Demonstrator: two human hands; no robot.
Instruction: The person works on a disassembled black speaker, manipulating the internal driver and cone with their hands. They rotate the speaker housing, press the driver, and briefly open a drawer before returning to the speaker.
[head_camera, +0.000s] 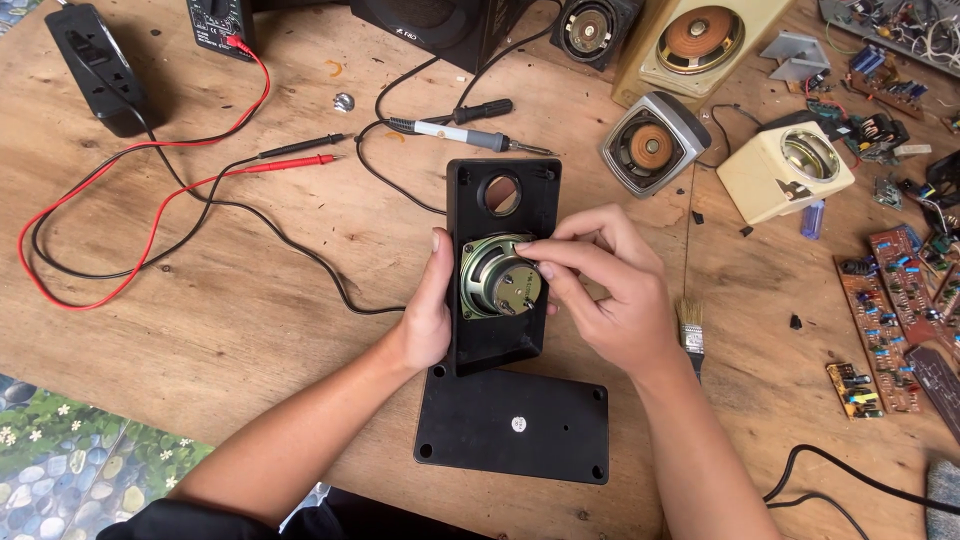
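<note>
Here we are over a wooden surface (250, 330), and the left hand (428, 318) is wrapped around the left edge of a black speaker housing (500, 335), thumb up along its side, propping it at a tilt. The right hand (610, 290) comes in from the other side, fingertips (545, 270) pinched at the back of the round speaker driver (497, 277) seated in the housing; whether they grip anything small there I cannot tell. Above the driver the housing has a round open port (501, 193). The housing's lower end rests on a flat black back panel (512, 425) lying on the surface near the person. Just beyond the housing lies a soldering iron (470, 133), and to the left trail red and black probe leads (150, 200). Off to the right sit a grey-framed speaker (653, 145), a cream speaker box (785, 170), a small brush (690, 330) beside the right wrist, and brown circuit boards (890, 300).
</note>
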